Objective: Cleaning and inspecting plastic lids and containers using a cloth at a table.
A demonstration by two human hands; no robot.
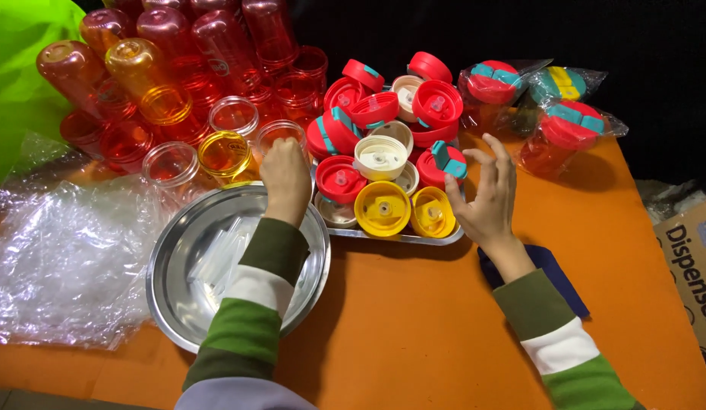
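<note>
Nearest, two striped green-and-white sleeves reach out over an orange table (414, 334). Under the left forearm sits a round steel bowl (178, 296) holding a few clear plastic strips (216, 258); crumpled clear plastic wrap (57, 258) lies to its left. The left hand (286, 181) is curled shut just past the bowl's far rim, knuckles up, at the mouth of a clear red bottle (281, 135); whether it grips anything cannot be told. The right hand (486, 193) hovers open, fingers spread and bent, at the right edge of a steel tray (402, 237) heaped with lids (379, 144), its fingertips just beside a red lid with a teal flap (444, 163) and holding nothing. Two yellow lids (406, 209) lie at the tray's near edge, cream and red ones behind. A dark blue flat piece (558, 277) lies under the right wrist. Farther back stand many red and orange bottles (178, 68), and to the right, bagged bottles (550, 114) with lids on
</note>
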